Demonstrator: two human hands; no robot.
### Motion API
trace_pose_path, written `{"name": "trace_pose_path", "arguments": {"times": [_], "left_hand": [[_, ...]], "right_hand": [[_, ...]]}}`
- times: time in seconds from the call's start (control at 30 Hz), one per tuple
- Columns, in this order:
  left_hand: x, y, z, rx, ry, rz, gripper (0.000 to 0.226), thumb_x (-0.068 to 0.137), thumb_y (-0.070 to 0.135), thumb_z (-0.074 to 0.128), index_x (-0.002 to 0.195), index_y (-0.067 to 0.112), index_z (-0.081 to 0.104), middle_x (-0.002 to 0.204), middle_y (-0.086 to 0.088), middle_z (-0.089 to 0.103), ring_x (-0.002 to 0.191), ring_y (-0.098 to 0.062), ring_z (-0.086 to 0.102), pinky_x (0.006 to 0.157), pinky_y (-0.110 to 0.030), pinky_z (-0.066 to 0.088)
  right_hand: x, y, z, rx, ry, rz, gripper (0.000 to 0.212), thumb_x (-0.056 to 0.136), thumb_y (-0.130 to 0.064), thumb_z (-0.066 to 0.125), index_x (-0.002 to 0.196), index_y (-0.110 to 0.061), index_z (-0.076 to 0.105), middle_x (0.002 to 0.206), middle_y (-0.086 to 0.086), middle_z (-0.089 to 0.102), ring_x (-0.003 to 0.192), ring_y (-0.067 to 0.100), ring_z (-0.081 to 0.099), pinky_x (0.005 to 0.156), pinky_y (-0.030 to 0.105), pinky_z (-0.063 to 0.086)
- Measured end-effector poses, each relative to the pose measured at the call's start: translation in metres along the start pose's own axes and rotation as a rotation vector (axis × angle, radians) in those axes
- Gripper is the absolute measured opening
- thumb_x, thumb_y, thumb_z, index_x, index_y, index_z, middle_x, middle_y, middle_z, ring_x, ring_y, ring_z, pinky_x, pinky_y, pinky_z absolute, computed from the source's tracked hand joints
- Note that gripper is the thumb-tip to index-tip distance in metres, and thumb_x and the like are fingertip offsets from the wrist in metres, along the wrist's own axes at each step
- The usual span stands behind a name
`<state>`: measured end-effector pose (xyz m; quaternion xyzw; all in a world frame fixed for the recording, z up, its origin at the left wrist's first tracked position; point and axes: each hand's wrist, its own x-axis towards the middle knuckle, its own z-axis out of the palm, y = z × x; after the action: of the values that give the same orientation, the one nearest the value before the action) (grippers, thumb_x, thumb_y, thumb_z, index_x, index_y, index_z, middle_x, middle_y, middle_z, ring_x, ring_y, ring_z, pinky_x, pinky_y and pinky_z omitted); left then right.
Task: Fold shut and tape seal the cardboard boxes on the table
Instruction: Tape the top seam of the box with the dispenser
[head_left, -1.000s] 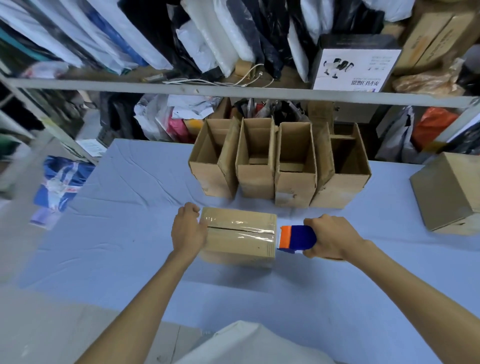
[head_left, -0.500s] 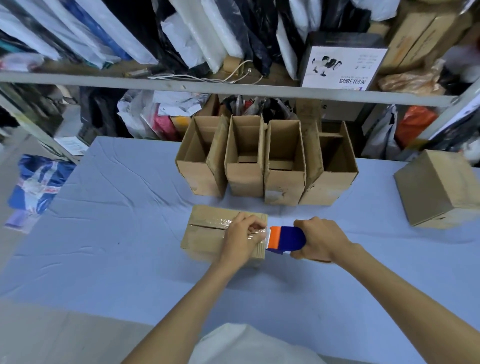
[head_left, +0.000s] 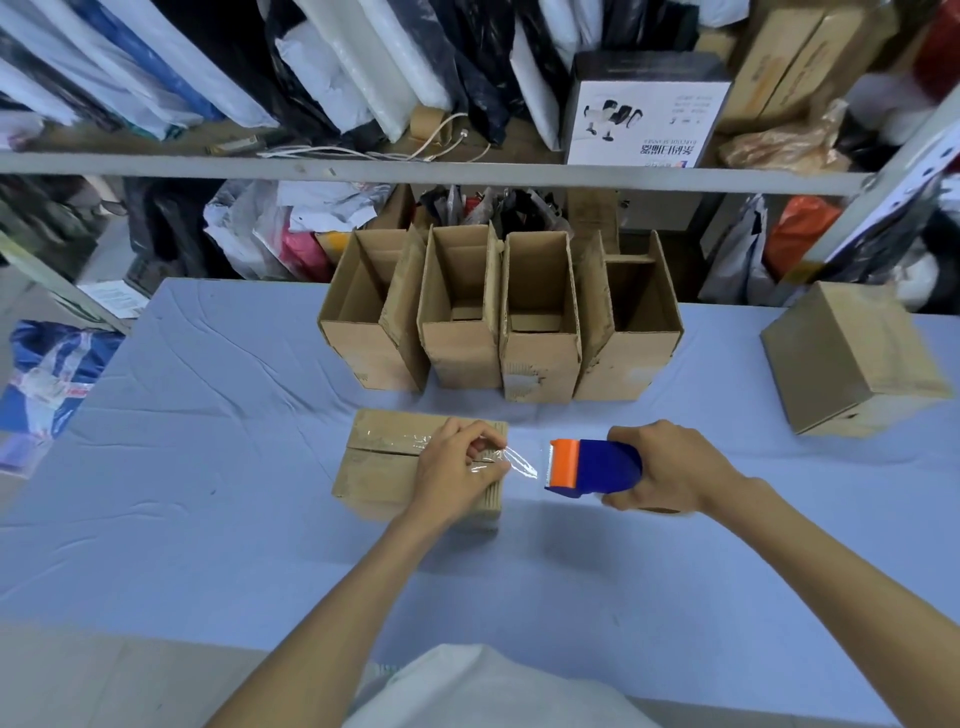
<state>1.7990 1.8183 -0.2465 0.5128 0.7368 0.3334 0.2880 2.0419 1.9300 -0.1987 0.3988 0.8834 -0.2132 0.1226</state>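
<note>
Head view: left hand (head_left: 453, 472) now pinches tape (head_left: 519, 461) at box (head_left: 379, 467) edge while right hand (head_left: 675, 467), gripping dispenser (head_left: 597, 465), has pulled away, so cut looks next.

Six cardboard boxes (head_left: 379, 467), one tape dispenser (head_left: 597, 465).

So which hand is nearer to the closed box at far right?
Right. The right hand lies left of the closed box, apart; the left hand is farther, on the taped box.
</note>
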Motion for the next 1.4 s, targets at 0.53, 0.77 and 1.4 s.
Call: {"name": "trace_pose_path", "arguments": {"times": [0.53, 0.77, 1.4], "left_hand": [[-0.004, 0.004, -0.001, -0.098, 0.006, -0.051, 0.027, 0.068, 0.014, 0.083, 0.086, 0.029, 0.071, 0.088, 0.009, 0.055, 0.072, -0.001, 0.049, 0.065, -0.008, 0.038], [-0.006, 0.005, -0.003, -0.092, -0.036, -0.038, 0.027, 0.077, 0.005, 0.075, 0.091, 0.027, 0.07, 0.092, 0.01, 0.053, 0.072, 0.001, 0.05, 0.069, -0.008, 0.04], [-0.006, -0.022, -0.037, 0.039, 0.038, 0.039, 0.044, 0.064, 0.026, 0.087, 0.103, 0.027, 0.069, 0.109, 0.008, 0.05, 0.106, -0.013, 0.047, 0.098, -0.028, 0.037]], "right_hand": [[0.047, -0.094, 0.007, -0.43, -0.011, 0.056, 0.034, 0.07, -0.032, 0.075, 0.095, -0.018, 0.057, 0.096, 0.004, 0.066, 0.085, 0.025, 0.063, 0.063, 0.027, 0.037], [0.032, -0.057, 0.052, -0.354, 0.262, 0.264, 0.065, 0.075, -0.053, 0.073, 0.118, -0.01, 0.051, 0.097, 0.009, 0.062, 0.083, 0.028, 0.064, 0.061, 0.033, 0.037], [0.047, -0.15, 0.078, 0.816, 0.362, 0.273, 0.039, 0.098, -0.04, 0.048, 0.113, -0.006, 0.06, 0.108, 0.01, 0.067, 0.104, 0.029, 0.06, 0.079, 0.032, 0.042]]}}
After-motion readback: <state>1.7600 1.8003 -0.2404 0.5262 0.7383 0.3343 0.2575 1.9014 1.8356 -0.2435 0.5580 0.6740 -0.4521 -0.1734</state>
